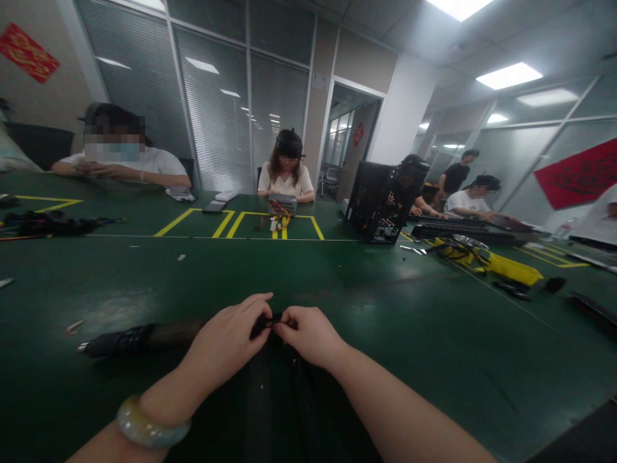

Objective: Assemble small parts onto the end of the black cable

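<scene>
In the head view, my left hand (224, 334) and my right hand (313, 335) meet above the green table. The fingers of both are pinched on a small dark part (269, 324) with a gold-coloured spot; its kind is too small to make out. Below the hands lie long, dark, narrow pieces (259, 392), hard to tell from the table in the dim light. A black power screwdriver (137, 339) lies to the left, its tip pointing left and its rear end hidden behind my left hand and wrist.
On the green table (409, 334), a black computer case (378, 202) stands at the back right, with a yellow tool (513, 267) nearer. Cables (53, 223) lie far left. Opposite, one person (288, 170) handles a grey box (283, 204) with coloured wires. Several other people sit around.
</scene>
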`<state>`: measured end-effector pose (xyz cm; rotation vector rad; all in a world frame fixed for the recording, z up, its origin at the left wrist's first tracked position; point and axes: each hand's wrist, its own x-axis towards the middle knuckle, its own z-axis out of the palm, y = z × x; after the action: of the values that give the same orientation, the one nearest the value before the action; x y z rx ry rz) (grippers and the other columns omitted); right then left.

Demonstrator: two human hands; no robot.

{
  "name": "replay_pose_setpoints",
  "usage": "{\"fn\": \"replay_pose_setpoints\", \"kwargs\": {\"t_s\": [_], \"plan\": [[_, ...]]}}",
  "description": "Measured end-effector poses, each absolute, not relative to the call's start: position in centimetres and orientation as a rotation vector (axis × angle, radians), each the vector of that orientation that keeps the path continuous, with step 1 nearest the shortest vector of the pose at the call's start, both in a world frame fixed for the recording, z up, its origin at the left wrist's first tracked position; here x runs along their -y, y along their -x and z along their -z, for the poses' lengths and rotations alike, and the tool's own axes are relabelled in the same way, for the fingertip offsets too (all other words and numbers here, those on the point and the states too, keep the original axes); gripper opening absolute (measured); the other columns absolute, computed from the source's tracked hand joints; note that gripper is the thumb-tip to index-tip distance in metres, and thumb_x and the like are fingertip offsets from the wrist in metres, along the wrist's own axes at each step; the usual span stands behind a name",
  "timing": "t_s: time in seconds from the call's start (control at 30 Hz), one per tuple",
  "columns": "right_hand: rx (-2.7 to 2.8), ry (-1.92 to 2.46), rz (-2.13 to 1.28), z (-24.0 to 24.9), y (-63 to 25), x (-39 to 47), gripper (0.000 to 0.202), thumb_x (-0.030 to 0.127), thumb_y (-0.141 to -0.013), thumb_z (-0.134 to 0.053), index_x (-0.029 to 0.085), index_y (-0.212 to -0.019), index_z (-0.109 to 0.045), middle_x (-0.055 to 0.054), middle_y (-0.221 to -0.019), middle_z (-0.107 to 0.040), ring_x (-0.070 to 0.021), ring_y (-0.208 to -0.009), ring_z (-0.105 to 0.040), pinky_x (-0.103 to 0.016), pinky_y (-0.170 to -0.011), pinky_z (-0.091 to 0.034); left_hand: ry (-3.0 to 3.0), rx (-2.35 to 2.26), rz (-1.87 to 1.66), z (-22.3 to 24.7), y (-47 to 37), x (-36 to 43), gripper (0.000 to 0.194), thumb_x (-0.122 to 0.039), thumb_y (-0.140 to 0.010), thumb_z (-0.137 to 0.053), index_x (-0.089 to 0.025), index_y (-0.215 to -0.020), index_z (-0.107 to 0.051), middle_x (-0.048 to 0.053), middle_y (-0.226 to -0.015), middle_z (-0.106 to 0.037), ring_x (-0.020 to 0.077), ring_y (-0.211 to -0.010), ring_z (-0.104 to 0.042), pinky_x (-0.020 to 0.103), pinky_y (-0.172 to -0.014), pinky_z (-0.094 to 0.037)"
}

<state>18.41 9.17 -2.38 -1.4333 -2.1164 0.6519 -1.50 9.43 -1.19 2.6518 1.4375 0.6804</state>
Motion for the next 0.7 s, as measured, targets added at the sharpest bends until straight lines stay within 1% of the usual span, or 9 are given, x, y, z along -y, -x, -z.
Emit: {"fn": "replay_pose_setpoints", "kwargs": {"t_s": [0.2, 0.33, 0.47, 0.57, 0.7], "plan": [[2.109, 1.460, -0.692, 2.27, -18.26, -9.15, 0.021, 0.038, -0.091, -0.058, 0.021, -0.084, -0.067, 0.002, -0.075, -0.066, -0.0109, -0.066, -0.056, -0.021, -0.059, -0.034, -2.658, -1.419, -0.683, 1.22, 1.52, -9.38, 0.007, -0.022, -0.084, -0.053, -0.025, -0.089, -0.059, 0.000, -0.133, -0.057, 0.0247, -0.109, -0.062, 0.042, -0.089, -0.050], [2.109, 1.482, -0.707, 2.26, -18.20, -9.12, 0.020, 0.036, -0.091, -0.057, 0.020, -0.083, -0.067, 0.002, -0.073, -0.066, -0.0109, -0.064, -0.056, -0.021, -0.057, -0.034, -2.691, -1.387, -0.702, 1.23, 1.54, -9.40, 0.010, -0.020, -0.083, -0.055, -0.024, -0.090, -0.059, 0.001, -0.133, -0.057, 0.0242, -0.110, -0.061, 0.041, -0.090, -0.050], [2.118, 1.461, -0.688, 2.28, -18.24, -9.15, 0.019, 0.034, -0.091, -0.057, 0.020, -0.082, -0.065, 0.002, -0.071, -0.064, -0.0115, -0.064, -0.056, -0.021, -0.058, -0.034, -2.689, -1.414, -0.777, 1.25, 1.51, -9.28, 0.014, -0.019, -0.080, -0.059, -0.023, -0.093, -0.059, 0.003, -0.131, -0.058, 0.0249, -0.116, -0.057, 0.044, -0.096, -0.047], [2.130, 1.426, -0.675, 2.21, -18.30, -9.16, 0.019, 0.033, -0.090, -0.057, 0.020, -0.078, -0.064, 0.002, -0.069, -0.063, -0.0115, -0.064, -0.056, -0.021, -0.058, -0.034, -2.708, -1.399, -0.817, 1.21, 1.46, -9.20, 0.011, -0.021, -0.079, -0.061, -0.022, -0.089, -0.059, 0.004, -0.130, -0.059, 0.0249, -0.120, -0.054, 0.047, -0.105, -0.040], [2.122, 1.425, -0.696, 2.24, -18.32, -9.17, 0.019, 0.034, -0.090, -0.056, 0.021, -0.078, -0.064, 0.003, -0.067, -0.063, -0.0113, -0.061, -0.055, -0.021, -0.056, -0.033, -2.728, -1.360, -0.846, 1.15, 1.43, -9.19, 0.008, -0.018, -0.079, -0.060, -0.023, -0.086, -0.059, 0.003, -0.129, -0.060, 0.0230, -0.126, -0.050, 0.049, -0.115, -0.027]]}}
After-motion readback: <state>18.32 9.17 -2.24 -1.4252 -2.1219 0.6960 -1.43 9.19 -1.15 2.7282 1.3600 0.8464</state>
